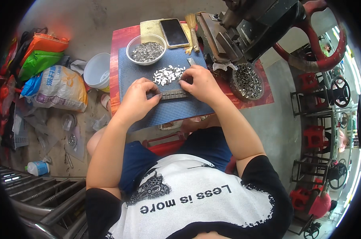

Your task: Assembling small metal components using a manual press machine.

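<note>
A narrow slotted metal bar (174,94) lies crosswise on a blue textured mat (134,75). My left hand (140,98) is closed at the bar's left end, thumb and fingers around it. Above the bar's right end, my right hand (201,84) has its thumb and forefinger pinched; whatever is between them is hidden. Just beyond the bar spreads a pile of small white and silvery pieces (167,75). Behind that pile stands a clear round bowl (128,51) of small metal pieces. A small pale metal tool (191,61) pokes out past my right hand.
A phone (174,32) and a straw brush (191,26) lie at the table's back. A heavy press (264,28) with a red handwheel (314,65) looms at the right, beside a tub of metal pieces (247,81). Left on the floor are a white bucket (96,71) and bags (57,87).
</note>
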Demonstrator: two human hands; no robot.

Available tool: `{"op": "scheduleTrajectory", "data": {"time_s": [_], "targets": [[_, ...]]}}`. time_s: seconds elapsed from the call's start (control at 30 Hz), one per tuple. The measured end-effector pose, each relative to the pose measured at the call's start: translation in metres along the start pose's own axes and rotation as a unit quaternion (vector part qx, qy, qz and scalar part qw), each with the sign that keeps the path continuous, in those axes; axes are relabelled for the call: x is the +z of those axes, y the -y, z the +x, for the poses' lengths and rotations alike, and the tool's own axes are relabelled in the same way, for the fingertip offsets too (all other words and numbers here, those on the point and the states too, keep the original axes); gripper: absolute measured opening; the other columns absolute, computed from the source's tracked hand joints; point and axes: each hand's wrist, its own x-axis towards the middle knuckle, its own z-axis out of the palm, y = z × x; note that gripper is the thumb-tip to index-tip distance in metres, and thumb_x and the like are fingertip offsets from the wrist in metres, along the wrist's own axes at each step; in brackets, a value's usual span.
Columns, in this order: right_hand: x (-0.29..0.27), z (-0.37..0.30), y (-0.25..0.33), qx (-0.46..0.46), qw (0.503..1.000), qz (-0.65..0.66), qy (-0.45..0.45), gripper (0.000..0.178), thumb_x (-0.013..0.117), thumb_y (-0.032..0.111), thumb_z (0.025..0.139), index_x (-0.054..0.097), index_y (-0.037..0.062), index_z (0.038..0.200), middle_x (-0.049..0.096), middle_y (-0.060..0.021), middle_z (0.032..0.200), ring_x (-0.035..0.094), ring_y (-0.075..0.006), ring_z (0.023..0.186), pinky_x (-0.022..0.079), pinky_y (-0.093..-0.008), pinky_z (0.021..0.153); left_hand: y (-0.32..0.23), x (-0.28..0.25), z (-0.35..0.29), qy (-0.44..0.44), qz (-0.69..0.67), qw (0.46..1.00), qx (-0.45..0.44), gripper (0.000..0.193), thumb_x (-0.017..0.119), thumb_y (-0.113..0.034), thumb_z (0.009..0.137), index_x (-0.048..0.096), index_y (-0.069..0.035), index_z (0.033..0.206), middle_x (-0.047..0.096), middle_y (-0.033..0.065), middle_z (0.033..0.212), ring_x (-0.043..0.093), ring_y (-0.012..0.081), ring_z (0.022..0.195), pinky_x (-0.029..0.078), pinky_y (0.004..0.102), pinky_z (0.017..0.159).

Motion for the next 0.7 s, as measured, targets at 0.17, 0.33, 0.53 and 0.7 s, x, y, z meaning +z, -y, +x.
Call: {"op": "scheduleTrajectory", "data": {"time_s": [0.17,0.33,0.53,0.7], "targets": [[-0.005,-0.003,-0.009,0.007,0.998,0.055,0.015,0.017,0.072,0.012,0.083,0.071,0.0003,0.096,0.065,-0.0123,0.089,0.066,-0.0254,0.088,0.053,-0.0352,0.081,-0.006,-0.005,0.004,0.021,-0.007,0.999,-0.035,0.014,0.075,-0.009,0.078,0.074,-0.001,0.09,0.066,0.0129,0.091,0.065,0.0279,0.085,0.052,0.0365,0.078],[-0.018,-0.007,-0.009,0.037,0.986,0.155,0.04,0.017,0.071,0.01,0.085,0.07,-0.0014,0.098,0.067,-0.0105,0.094,0.065,-0.0197,0.09,0.052,-0.0314,0.083,0.0,-0.004,0.007,0.024,-0.033,0.997,-0.059,0.015,0.076,-0.01,0.078,0.076,-0.002,0.091,0.068,0.0138,0.09,0.067,0.0282,0.078,0.053,0.0369,0.076],[-0.017,-0.01,-0.01,0.061,0.982,0.178,0.028,0.016,0.072,0.01,0.084,0.071,0.0003,0.097,0.067,-0.0101,0.094,0.065,-0.02,0.089,0.051,-0.0311,0.082,-0.011,0.014,0.029,-0.081,-0.009,0.997,-0.01,0.012,0.073,-0.009,0.082,0.074,-0.003,0.092,0.066,0.0136,0.092,0.066,0.0307,0.085,0.052,0.0399,0.078],[-0.011,-0.012,-0.012,-0.066,0.997,-0.035,-0.014,0.014,0.073,0.008,0.082,0.072,0.0037,0.095,0.064,-0.011,0.088,0.064,-0.0274,0.086,0.052,-0.0346,0.077,-0.012,0.036,0.045,-0.096,0.085,0.992,0.019,0.01,0.072,-0.012,0.082,0.073,-0.005,0.09,0.062,0.0123,0.099,0.064,0.0322,0.096,0.052,0.0433,0.083]]}}
